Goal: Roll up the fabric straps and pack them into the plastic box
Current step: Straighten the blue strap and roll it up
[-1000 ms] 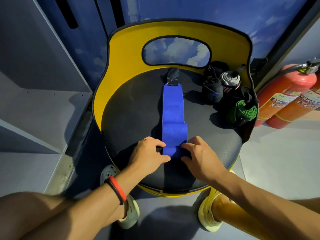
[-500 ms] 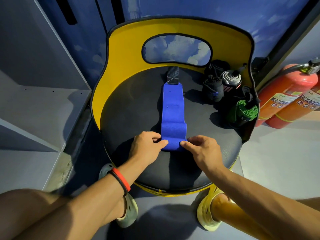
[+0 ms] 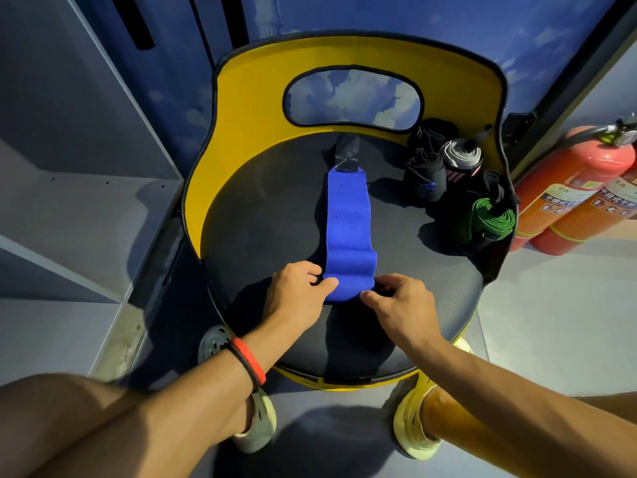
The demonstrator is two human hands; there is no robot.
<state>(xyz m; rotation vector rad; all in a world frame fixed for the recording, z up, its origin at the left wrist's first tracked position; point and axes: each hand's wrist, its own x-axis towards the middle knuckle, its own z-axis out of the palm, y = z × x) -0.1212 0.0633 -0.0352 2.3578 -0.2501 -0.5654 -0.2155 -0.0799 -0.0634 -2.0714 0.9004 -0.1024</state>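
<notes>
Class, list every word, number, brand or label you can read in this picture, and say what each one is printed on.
No text can be read in full.
Labels on the two fire extinguishers: printed characters, too blurred to read.
Blue strap: no writing visible.
Rolled straps: stripes and a small mark only, no legible words.

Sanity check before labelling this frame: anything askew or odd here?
Minor only. The blue strap buckles into a ripple just ahead of the end that the left hand and right hand pinch, so it isn't lying flat. No plastic box is in view; the rolled straps sit loose on the chair seat.
</notes>
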